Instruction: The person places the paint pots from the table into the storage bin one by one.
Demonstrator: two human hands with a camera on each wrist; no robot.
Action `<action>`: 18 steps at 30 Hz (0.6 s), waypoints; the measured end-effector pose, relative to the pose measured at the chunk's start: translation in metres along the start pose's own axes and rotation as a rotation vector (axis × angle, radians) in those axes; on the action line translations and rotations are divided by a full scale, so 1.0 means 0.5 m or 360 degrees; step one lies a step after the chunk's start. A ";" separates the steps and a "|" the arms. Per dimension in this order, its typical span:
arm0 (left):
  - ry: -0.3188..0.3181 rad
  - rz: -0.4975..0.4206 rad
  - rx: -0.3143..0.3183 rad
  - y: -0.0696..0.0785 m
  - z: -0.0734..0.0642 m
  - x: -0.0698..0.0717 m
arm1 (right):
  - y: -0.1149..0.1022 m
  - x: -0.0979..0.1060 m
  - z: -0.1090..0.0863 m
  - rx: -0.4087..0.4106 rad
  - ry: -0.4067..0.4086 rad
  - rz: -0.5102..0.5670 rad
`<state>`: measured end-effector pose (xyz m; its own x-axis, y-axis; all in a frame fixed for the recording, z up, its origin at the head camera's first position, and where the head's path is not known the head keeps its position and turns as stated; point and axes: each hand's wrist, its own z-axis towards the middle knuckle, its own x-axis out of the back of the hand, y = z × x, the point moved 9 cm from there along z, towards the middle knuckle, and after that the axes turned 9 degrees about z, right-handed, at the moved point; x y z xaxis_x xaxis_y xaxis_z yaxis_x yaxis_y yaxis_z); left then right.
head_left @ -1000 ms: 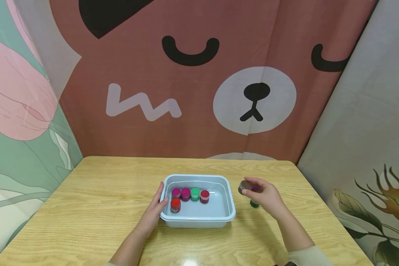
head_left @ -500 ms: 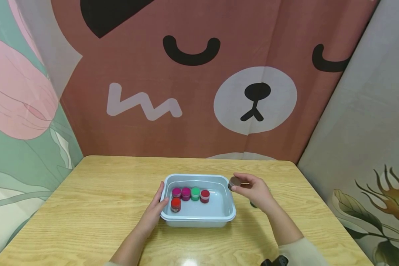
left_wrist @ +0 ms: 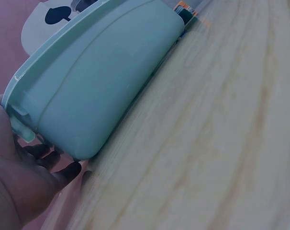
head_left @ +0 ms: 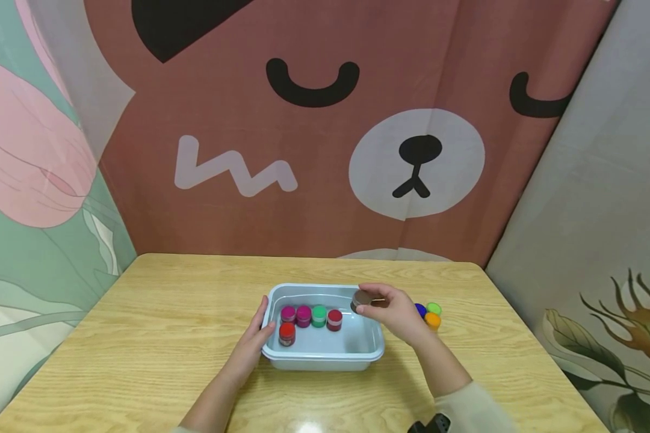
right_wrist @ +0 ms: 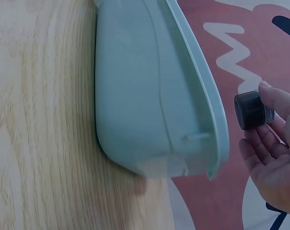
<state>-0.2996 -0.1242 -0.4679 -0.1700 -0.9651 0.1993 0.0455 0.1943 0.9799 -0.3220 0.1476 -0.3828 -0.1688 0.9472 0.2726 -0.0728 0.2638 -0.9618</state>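
Observation:
A pale blue plastic basin (head_left: 325, 356) stands on the table. My left hand (head_left: 247, 347) grips its left end, thumb over the rim and fingers along the outside, as the left wrist view shows at the basin's corner. Inside sit small paint jars: two magenta jars (head_left: 303, 316), a green jar (head_left: 319, 316), a dark red jar (head_left: 334, 320) and a bright red jar (head_left: 287, 334). Between thumb and fingers, my right hand (head_left: 402, 317) pinches a brown paint jar (head_left: 360, 299) over the basin's right part. In the right wrist view this jar (right_wrist: 250, 109) looks dark, above rim height.
To the right of the basin, behind my right hand, stand more jars: a blue jar (head_left: 420, 310), a lime jar (head_left: 434, 308) and an orange jar (head_left: 433, 321). The wooden table (head_left: 157, 337) ends at printed curtains (head_left: 222, 222) at the back and sides.
My right hand has carried the brown jar leftward, from beside the basin to over its right part. The jars on the right have come into view. My left hand stays at the basin.

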 end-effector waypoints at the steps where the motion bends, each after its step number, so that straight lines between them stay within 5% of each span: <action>1: 0.0000 -0.0003 0.0002 0.000 0.000 0.000 | 0.001 -0.005 0.002 -0.0010 0.0003 -0.0005; 18: 0.0008 0.0007 0.0008 -0.003 0.001 0.001 | 0.002 -0.102 0.031 0.0050 -0.0138 -0.0029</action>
<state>-0.3002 -0.1247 -0.4694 -0.1649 -0.9651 0.2035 0.0413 0.1994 0.9790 -0.3286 0.0968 -0.3974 -0.2515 0.9226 0.2924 -0.1075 0.2736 -0.9558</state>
